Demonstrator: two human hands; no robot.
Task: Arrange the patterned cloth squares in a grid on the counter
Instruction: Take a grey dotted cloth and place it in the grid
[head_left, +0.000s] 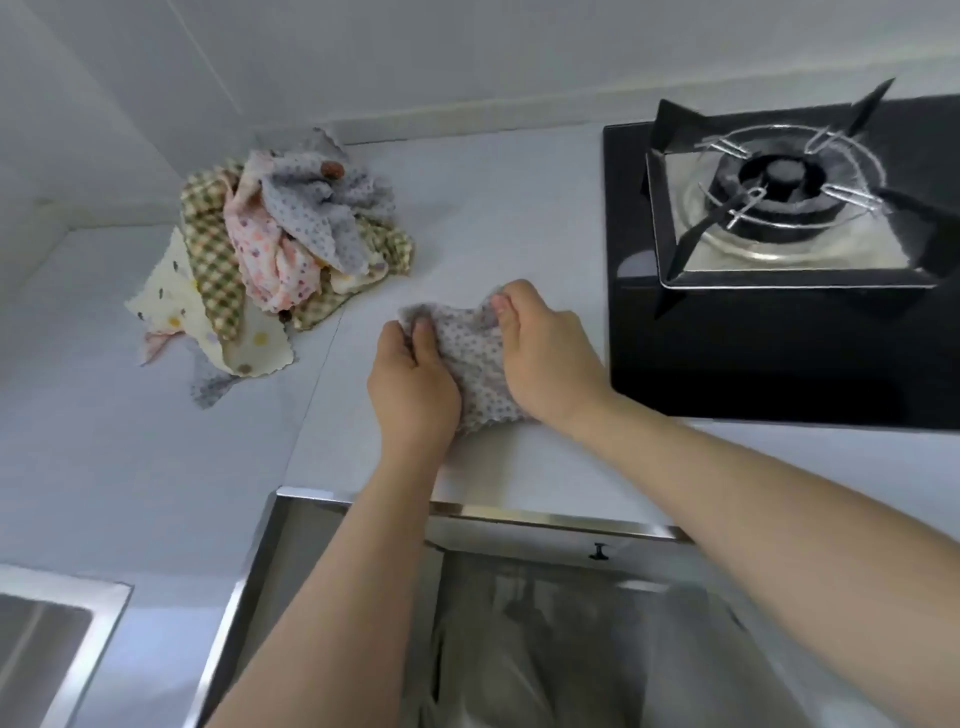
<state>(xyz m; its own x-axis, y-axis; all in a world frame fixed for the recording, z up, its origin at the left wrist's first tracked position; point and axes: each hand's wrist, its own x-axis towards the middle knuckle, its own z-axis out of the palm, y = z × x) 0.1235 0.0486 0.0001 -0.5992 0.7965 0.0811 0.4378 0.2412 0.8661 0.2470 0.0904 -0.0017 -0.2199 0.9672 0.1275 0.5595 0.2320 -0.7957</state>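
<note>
A grey dotted cloth square (475, 358) lies crumpled on the white counter (519, 228), just left of the stove. My left hand (413, 387) grips its left edge with thumb and curled fingers. My right hand (540, 348) pinches its upper right corner. Much of the cloth is hidden between and under the two hands. A heap of patterned cloths (280, 249) sits at the back left of the counter: grey dotted, pink flowered, green checked and cream spotted pieces tangled together.
A black gas stove (779, 249) with a metal burner stands at the right. The counter's metal front edge (519, 517) runs below my hands. A steel sink corner (47, 639) shows at the lower left. A wall corner lies behind the heap.
</note>
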